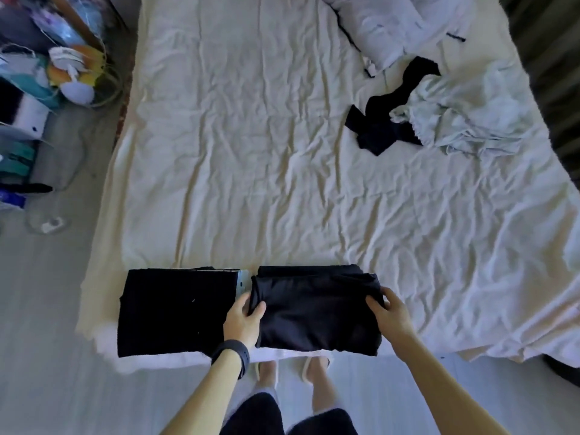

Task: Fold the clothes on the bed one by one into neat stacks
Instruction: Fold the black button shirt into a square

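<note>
At the near edge of the bed (251,152): a folded black garment (317,312), flat on the sheet. Left grip (243,318) pinching its left edge, thumb on top, fingers tucked under. Right grip (389,312) curled over its right edge, fingertips pressed into the cloth. Dark band (232,353) round the left wrist.

Just left of the garment, almost touching: a squared black stack (179,312), also at the near edge, with a thin pale layer showing at its far right corner.

Well apart, toward the far right of the bed: a crumpled black cloth (383,120), unfolded, partly under a rumpled pale cloth (464,114). Beyond those, at the far edge, a white heap (405,23).

On the floor (47,309) left of the bed: clutter (62,70) of soft, coloured things, too jumbled to tell what holds what.

Below the bed edge: two feet in pale slippers (314,368).
</note>
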A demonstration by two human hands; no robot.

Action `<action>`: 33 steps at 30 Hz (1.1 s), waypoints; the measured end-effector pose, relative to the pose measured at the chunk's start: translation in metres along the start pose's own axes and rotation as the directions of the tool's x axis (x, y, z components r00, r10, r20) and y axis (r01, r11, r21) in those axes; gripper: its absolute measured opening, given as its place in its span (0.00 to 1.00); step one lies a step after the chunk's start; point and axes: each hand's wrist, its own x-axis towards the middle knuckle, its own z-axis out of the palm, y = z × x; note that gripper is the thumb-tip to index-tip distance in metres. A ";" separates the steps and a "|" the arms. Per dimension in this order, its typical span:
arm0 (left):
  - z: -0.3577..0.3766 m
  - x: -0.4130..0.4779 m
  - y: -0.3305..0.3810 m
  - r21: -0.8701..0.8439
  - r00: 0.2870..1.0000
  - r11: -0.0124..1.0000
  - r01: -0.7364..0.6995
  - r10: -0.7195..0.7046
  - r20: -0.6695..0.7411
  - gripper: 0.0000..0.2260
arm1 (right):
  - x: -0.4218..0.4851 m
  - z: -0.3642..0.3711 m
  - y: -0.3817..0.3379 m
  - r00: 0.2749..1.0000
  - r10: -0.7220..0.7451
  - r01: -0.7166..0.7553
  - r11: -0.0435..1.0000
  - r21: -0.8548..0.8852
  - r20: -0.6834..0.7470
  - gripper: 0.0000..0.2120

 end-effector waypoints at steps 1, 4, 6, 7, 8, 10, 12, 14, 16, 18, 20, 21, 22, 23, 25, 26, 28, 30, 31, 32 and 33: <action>0.007 0.007 0.001 0.037 1.000 0.999 0.000 0.001 -0.028 0.17 | 0.015 0.003 0.000 1.000 0.006 -0.006 1.000 -0.002 0.006 0.05; 0.026 0.028 0.000 0.102 0.996 0.995 0.005 0.004 -0.088 0.17 | 0.057 0.014 0.008 1.000 0.023 -0.022 1.000 -0.018 0.020 0.05; 0.038 0.041 -0.001 0.119 0.995 0.993 0.014 -0.002 -0.101 0.16 | 0.080 0.019 0.016 0.999 0.029 -0.028 0.998 -0.060 0.018 0.05; 0.043 0.049 -0.003 0.120 0.993 0.993 0.019 -0.005 -0.117 0.16 | 0.089 0.021 0.018 0.999 0.029 -0.027 0.997 -0.077 0.019 0.06; 0.047 0.056 -0.006 0.128 0.991 0.991 0.026 -0.009 -0.131 0.16 | 0.096 0.023 0.021 0.999 0.030 -0.028 0.995 -0.094 0.023 0.08; 0.054 0.067 -0.011 0.155 0.985 0.987 0.047 -0.021 -0.169 0.17 | 0.106 0.026 0.023 1.000 0.019 -0.015 0.991 -0.132 0.025 0.13; 0.057 0.076 -0.015 0.159 0.981 0.986 0.056 -0.025 -0.193 0.17 | 0.108 0.029 0.023 1.000 -0.010 0.013 0.989 -0.150 0.018 0.15; 0.061 0.080 -0.018 0.175 0.981 0.983 0.059 -0.025 -0.193 0.17 | 0.106 0.032 0.024 0.999 -0.047 0.043 0.983 -0.179 -0.017 0.15; 0.064 0.077 -0.018 0.214 0.983 0.976 0.047 -0.007 -0.183 0.17 | 0.102 0.033 0.023 0.996 -0.064 0.050 0.976 -0.210 -0.059 0.16; 0.069 0.068 -0.016 0.242 0.976 0.970 -0.015 0.066 -0.206 0.21 | 0.098 0.034 0.024 0.992 -0.066 0.042 0.975 -0.220 -0.104 0.16; 0.077 0.051 -0.017 0.355 0.944 0.931 -0.087 0.190 -0.268 0.29 | 0.090 0.037 0.027 0.976 -0.098 0.052 0.972 -0.228 -0.195 0.18; 0.081 0.042 -0.020 0.454 0.917 0.880 -0.138 0.286 -0.277 0.33 | 0.085 0.040 0.031 0.952 -0.160 0.090 0.961 -0.260 -0.261 0.21; 0.086 0.034 -0.024 0.561 0.885 0.802 -0.206 0.397 -0.243 0.34 | 0.079 0.044 0.035 0.910 -0.266 0.154 0.929 -0.337 -0.317 0.24; 0.091 0.028 -0.028 0.654 0.853 0.699 -0.289 0.499 -0.156 0.35 | 0.072 0.050 0.039 0.855 -0.395 0.222 0.864 -0.451 -0.336 0.27; 0.101 0.024 -0.035 0.764 0.772 0.438 -0.474 0.624 0.121 0.35 | 0.065 0.063 0.045 0.749 -0.615 0.346 0.680 -0.647 -0.246 0.28; 0.105 0.027 -0.038 0.779 0.722 0.309 -0.546 0.646 0.250 0.35 | 0.068 0.069 0.047 0.705 -0.691 0.409 0.579 -0.705 -0.159 0.27; 0.111 0.046 -0.043 0.789 0.663 0.141 -0.599 0.640 0.389 0.34 | 0.082 0.078 0.054 0.669 -0.743 0.471 0.433 -0.769 -0.010 0.26; 0.110 0.070 -0.049 0.815 0.690 0.137 -0.564 0.620 0.373 0.32 | 0.104 0.084 0.063 0.709 -0.701 0.460 0.385 -0.800 0.070 0.27; 0.106 0.081 -0.054 0.828 0.712 0.156 -0.539 0.610 0.348 0.31 | 0.114 0.085 0.069 0.726 -0.682 0.455 0.376 -0.807 0.091 0.28; 0.100 0.092 -0.061 0.837 0.722 0.161 -0.524 0.605 0.335 0.30 | 0.123 0.086 0.074 0.726 -0.680 0.460 0.364 -0.810 0.107 0.28; 0.095 0.101 -0.068 0.840 0.716 0.145 -0.523 0.610 0.340 0.30 | 0.132 0.087 0.078 0.711 -0.693 0.473 0.344 -0.811 0.120 0.28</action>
